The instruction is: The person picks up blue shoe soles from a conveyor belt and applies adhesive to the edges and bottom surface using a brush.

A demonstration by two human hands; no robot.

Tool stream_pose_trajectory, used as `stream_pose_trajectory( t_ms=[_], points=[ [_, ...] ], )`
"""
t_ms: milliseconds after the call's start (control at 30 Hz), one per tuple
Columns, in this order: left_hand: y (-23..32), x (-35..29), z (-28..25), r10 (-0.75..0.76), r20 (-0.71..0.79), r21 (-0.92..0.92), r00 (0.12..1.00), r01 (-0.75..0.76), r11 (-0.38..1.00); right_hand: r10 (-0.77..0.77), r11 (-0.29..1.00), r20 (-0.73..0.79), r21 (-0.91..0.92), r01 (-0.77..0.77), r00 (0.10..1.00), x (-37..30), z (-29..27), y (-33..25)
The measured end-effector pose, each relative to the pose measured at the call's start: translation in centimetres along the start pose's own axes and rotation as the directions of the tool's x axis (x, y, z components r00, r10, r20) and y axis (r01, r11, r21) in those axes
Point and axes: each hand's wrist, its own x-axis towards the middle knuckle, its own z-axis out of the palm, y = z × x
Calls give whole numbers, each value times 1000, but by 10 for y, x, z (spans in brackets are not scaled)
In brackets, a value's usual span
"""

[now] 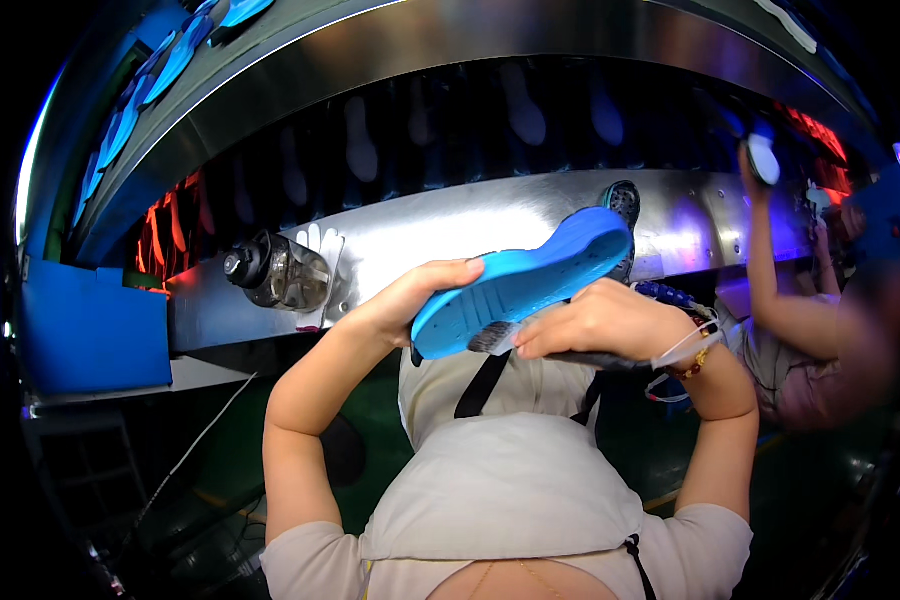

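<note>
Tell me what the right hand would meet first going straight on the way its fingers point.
Most likely the blue shoe sole: the right hand points leftward, and the brush it holds overlaps the sole in view. Depth is unclear, so contact is hard to confirm.

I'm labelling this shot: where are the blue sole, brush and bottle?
Blue sole (528,284): head view, middle of its visible face.
Brush (491,338): head view, its dark bristles.
Bottle (290,275): head view, its see-through body.

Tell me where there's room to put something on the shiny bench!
Try the metal bench between the glove and the dark shoe; the blue sole hides some. Another patch lies between that shoe and the co-worker's arm. Bottle and glove crowd the left end.
</note>
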Motion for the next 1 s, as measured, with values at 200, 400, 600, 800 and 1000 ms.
stream_pose_trajectory(
  t_ms=[200,400,600,800,1000],
  points=[
    [-10,-7,-11,32,-63,-58,998,-36,998,27,998,-24,-48,-29,999,-11,-20,5],
    [-15,-8,-14,-5,-165,-2,986,4,1000,185,933,219,-344,-102,958,-18,-21,-2],
    [-13,-2,-21,52,-57,33,997,-51,998,192,981,-41,16,-191,981,-33,-20,32],
    [-20,9,-20,99,1,-332,995,-93,939,323,857,-67,443,-262,944,-14,-10,25],
    [-28,31,-19,186,-28,-477,982,-177,861,614,717,-399,642,-270,681,-24,-10,76]
  ],
)
